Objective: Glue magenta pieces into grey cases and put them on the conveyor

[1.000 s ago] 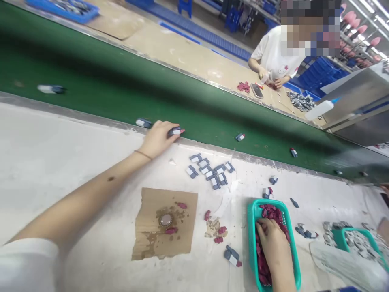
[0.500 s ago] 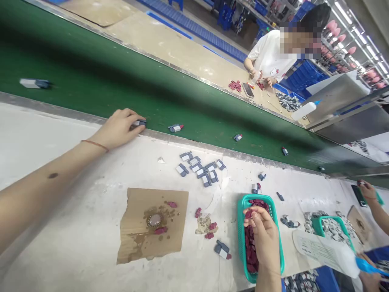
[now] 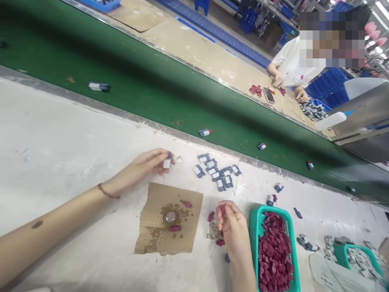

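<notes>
My left hand (image 3: 153,161) grips a small grey-blue and white plastic piece (image 3: 167,163) above the white table, just left of a cluster of similar grey-blue and white pieces (image 3: 215,172). Between the fingertips of my right hand (image 3: 234,227) is a small dark red piece (image 3: 223,209). That hand hovers left of a green basket (image 3: 253,243) heaped with dark red pieces (image 3: 273,251). On the table between my hands lies a stained cardboard sheet (image 3: 194,227), bearing a round cap-like thing (image 3: 170,217) in a wet patch and two dark red pieces (image 3: 175,228).
Beyond the table runs a green conveyor belt (image 3: 152,97) carrying spaced-out pieces (image 3: 99,86). Across it, a person in a white shirt (image 3: 291,56) handles parts beside a white bottle (image 3: 331,120). Another green basket (image 3: 340,251) with pale pieces stands at the right.
My left hand has lifted the grey-blue and white piece off the belt's near edge and brought it over the table. My right hand has moved left from above the basket, holding the red piece.
</notes>
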`<action>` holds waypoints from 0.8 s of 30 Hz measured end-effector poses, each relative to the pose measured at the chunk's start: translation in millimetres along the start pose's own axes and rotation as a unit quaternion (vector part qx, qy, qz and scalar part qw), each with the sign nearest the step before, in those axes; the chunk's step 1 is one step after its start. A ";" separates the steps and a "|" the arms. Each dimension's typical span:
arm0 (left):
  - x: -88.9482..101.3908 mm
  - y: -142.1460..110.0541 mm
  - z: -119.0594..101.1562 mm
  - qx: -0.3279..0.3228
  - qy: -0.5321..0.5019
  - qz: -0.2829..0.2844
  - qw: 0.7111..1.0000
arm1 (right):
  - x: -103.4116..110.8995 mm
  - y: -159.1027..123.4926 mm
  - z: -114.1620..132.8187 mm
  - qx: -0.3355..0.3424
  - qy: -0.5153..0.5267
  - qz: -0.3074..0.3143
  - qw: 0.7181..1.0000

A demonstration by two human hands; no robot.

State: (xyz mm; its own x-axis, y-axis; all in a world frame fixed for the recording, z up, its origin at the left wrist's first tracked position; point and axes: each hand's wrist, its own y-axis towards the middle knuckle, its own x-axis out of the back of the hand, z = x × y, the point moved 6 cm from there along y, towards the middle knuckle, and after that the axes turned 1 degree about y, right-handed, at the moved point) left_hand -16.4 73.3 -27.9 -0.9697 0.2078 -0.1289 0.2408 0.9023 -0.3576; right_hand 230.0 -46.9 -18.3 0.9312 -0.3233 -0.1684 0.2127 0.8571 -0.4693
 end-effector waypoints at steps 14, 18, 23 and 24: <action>-4.6 -57.7 31.6 -0.045 0.082 0.003 0.996 | -85.5 -7.1 -31.0 0.234 -0.399 0.169 0.870; -7.1 -58.6 39.7 0.005 0.043 0.024 0.999 | -103.5 -18.4 -30.7 0.384 -0.499 0.211 0.747; -5.5 -58.8 42.8 0.030 0.002 0.007 1.000 | -111.0 -23.4 -32.5 0.440 -0.557 0.200 0.675; -4.2 -58.6 41.5 0.023 0.004 0.000 1.000 | -111.7 -23.9 -32.2 0.446 -0.561 0.197 0.669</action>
State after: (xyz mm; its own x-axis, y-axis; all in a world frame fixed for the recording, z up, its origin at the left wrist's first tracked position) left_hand -24.6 3.9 -44.8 -0.9701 0.2106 -0.1206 0.2416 0.8843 -0.3996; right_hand 111.4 -44.2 -16.2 0.4962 0.0740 0.8651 -0.4895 0.8467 0.2083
